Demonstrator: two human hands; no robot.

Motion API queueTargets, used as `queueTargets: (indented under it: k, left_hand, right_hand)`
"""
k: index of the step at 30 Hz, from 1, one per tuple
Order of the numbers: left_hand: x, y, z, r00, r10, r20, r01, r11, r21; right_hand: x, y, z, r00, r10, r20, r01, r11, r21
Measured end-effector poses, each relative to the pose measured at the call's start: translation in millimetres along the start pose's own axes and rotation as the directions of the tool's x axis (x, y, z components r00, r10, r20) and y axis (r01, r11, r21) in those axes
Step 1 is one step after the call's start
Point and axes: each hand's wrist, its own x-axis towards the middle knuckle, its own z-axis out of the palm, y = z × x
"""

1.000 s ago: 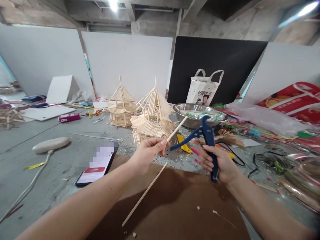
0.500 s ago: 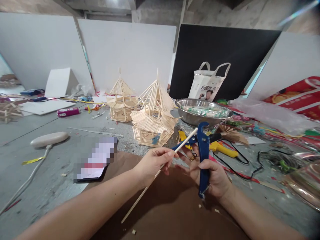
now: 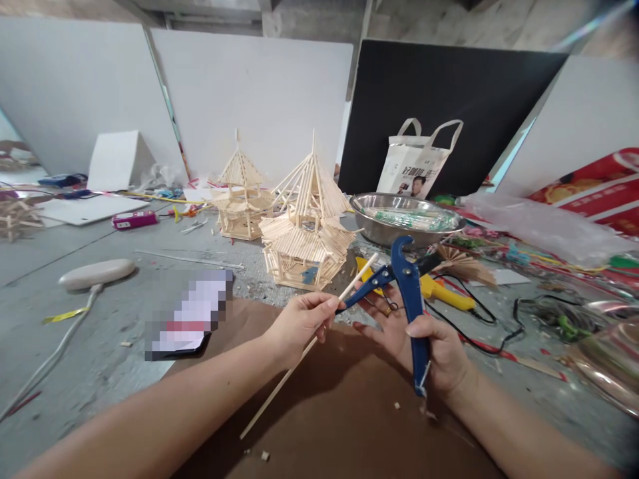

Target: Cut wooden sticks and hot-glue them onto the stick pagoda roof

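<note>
Left hand [image 3: 302,326]: clamped on a wooden stick [image 3: 357,279], thumb against fingers.
Right hand [image 3: 442,352]: clamped by thumb and palm on one handle of the blue pipe cutter [image 3: 413,299]; remaining fingers spread behind the tool.
Stick position: tilted upward from the left hand, near the cutter's second handle, outside the jaws.
Lower stick length [image 3: 278,388]: slants below the left hand over the brown sheet [image 3: 339,412]; cannot tell whether continuous with the upper part.
Cutter: smooth blue body, hooked jaw, dark blade; handles spread, jaws apart.
Completed work: front pavilion model [image 3: 309,236] and rear pavilion model [image 3: 242,206] upright on the grey desk [image 3: 114,319], both tiered.
Remaining work: apparently, gaps between sticks at the left of the front upper roof; no cut under way.
Offcuts [image 3: 265,456]: small, pale, blocky; on the brown sheet.
Basin [image 3: 394,233]: shiny round metal, behind the cutter.
</note>
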Motion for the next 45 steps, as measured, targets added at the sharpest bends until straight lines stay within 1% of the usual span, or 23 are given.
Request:
queueTargets:
  k: [2,4,5,6,7,8,9,10,11,12,13,14,15,16,17,19,21,23,27,30,37,45]
  left_hand:
    - [-1.8,-3.6,3.3,0.999,-0.022,0.044,0.02,0.999,0.026]
    - [-3.0,-2.9,5.3,0.995,-0.038,0.087,0.033,0.998,0.052]
    - [-3.1,-0.9,5.6,0.994,-0.035,0.102,0.028,0.997,0.067]
    - [-3.0,2.3,5.1,0.994,-0.017,0.107,0.009,0.997,0.08]
    - [-2.5,6.1,4.0,0.995,0.018,0.095,-0.027,0.995,0.095]
    - [-1.8,10.3,2.4,0.996,0.063,0.064,-0.07,0.991,0.115]
    - [-1.1,14.5,0.4,0.993,0.12,0.012,-0.12,0.983,0.136]
    - [-0.5,18.3,-1.8,0.986,0.165,-0.032,-0.157,0.973,0.171]
    - [0.0,21.3,-3.8,0.977,0.205,-0.06,-0.189,0.96,0.209]
    - [0.1,23.5,-5.4,0.968,0.239,-0.078,-0.213,0.946,0.246]
    - [0.1,24.8,-6.6,0.961,0.263,-0.082,-0.231,0.932,0.28]
    - [-0.3,25.4,-7.2,0.956,0.284,-0.079,-0.248,0.918,0.308]
    - [-0.8,25.3,-7.3,0.95,0.302,-0.076,-0.262,0.907,0.329]
    - [-1.4,24.9,-7.1,0.946,0.315,-0.076,-0.271,0.899,0.345]
    - [-2.1,24.2,-6.5,0.944,0.323,-0.073,-0.277,0.892,0.358]
    - [-3.3,22.4,-5.0,0.944,0.324,-0.057,-0.28,0.883,0.378]
    - [-4.0,20.0,-3.9,0.951,0.308,-0.019,-0.275,0.875,0.398]
    - [-3.9,16.6,-3.5,0.956,0.291,0.035,-0.278,0.865,0.418]
    - [-2.5,8.2,-4.5,0.957,0.269,0.109,-0.289,0.855,0.43]
    - [-1.8,4.3,-5.8,0.955,0.268,0.124,-0.295,0.853,0.43]
    - [-1.9,3.1,-5.6,0.952,0.281,0.121,-0.305,0.85,0.429]
    - [-1.0,1.6,-6.6,0.948,0.273,0.162,-0.317,0.846,0.429]
  right_hand:
    - [0.1,-0.2,1.4,1.0,-0.006,0.004,0.006,1.0,0.014]
    - [0.3,-0.3,2.7,0.999,-0.019,-0.044,0.018,1.0,-0.006]
    - [0.4,-0.5,2.9,0.994,-0.026,-0.102,0.021,0.999,-0.045]
    - [0.3,-0.9,2.6,0.982,-0.045,-0.182,0.023,0.993,-0.118]
    - [0.0,-1.8,1.8,0.958,-0.086,-0.274,0.022,0.973,-0.228]
    - [-0.6,-3.0,0.3,0.923,-0.152,-0.354,0.012,0.93,-0.368]
    - [-1.3,-4.6,-1.8,0.886,-0.238,-0.398,-0.009,0.85,-0.527]
    - [-2.1,-6.5,-4.3,0.857,-0.331,-0.396,-0.031,0.733,-0.68]
    - [-2.8,-8.4,-7.1,0.84,-0.413,-0.353,-0.051,0.588,-0.807]
    - [-3.4,-10.2,-10.0,0.836,-0.468,-0.286,-0.065,0.434,-0.899]
    - [-3.6,-11.5,-13.0,0.84,-0.497,-0.216,-0.073,0.291,-0.954]
    - [-3.5,-12.3,-15.9,0.848,-0.508,-0.152,-0.076,0.166,-0.983]
    - [-3.2,-12.2,-18.7,0.855,-0.509,-0.099,-0.077,0.064,-0.995]
    - [-2.6,-11.2,-21.2,0.863,-0.502,-0.061,-0.078,-0.013,-0.997]
    - [-2.0,-9.5,-23.3,0.873,-0.487,-0.032,-0.077,-0.072,-0.994]
    - [-1.5,-4.3,-25.7,0.904,-0.427,0.013,-0.055,-0.146,-0.988]
    - [-2.4,1.8,-24.6,0.935,-0.351,0.047,-0.021,-0.19,-0.982]
    - [-4.7,7.0,-20.2,0.958,-0.277,0.08,0.019,-0.216,-0.976]
    - [-9.4,11.6,-9.2,0.974,-0.197,0.112,0.066,-0.228,-0.971]
    - [-10.5,11.1,-5.2,0.978,-0.183,0.097,0.053,-0.231,-0.971]
    - [-8.8,10.3,-5.1,0.983,-0.163,0.087,0.045,-0.241,-0.969]
    - [-10.8,7.1,-1.0,0.992,-0.122,0.044,0.017,-0.218,-0.976]
